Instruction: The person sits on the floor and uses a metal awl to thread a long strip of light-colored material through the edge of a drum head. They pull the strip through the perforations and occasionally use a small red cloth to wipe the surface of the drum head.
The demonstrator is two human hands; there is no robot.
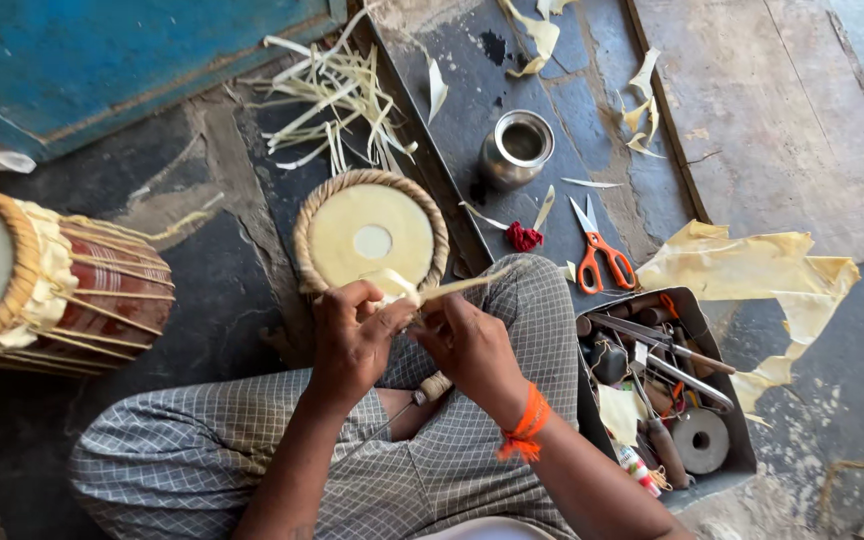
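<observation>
A round drum head (pixel 371 236) with a pale skin and a braided rim rests against my knee. My left hand (pixel 352 335) grips its near edge and a pale hide strip (pixel 452 288). Close beside it, my right hand (pixel 469 345) pinches the same strip, which sticks out to the right over my checked trouser leg. An orange thread is tied round my right wrist. A wooden-handled awl (pixel 422 394) lies in my lap below both hands.
A reddish drum (pixel 62 285) with laced sides lies at the left. Orange-handled scissors (pixel 597 250), a small metal pot (pixel 518 148) and hide scraps (pixel 337 95) lie ahead. A metal tool tray (pixel 664 390) sits at my right, with a sheet of hide (pixel 752 270) beyond it.
</observation>
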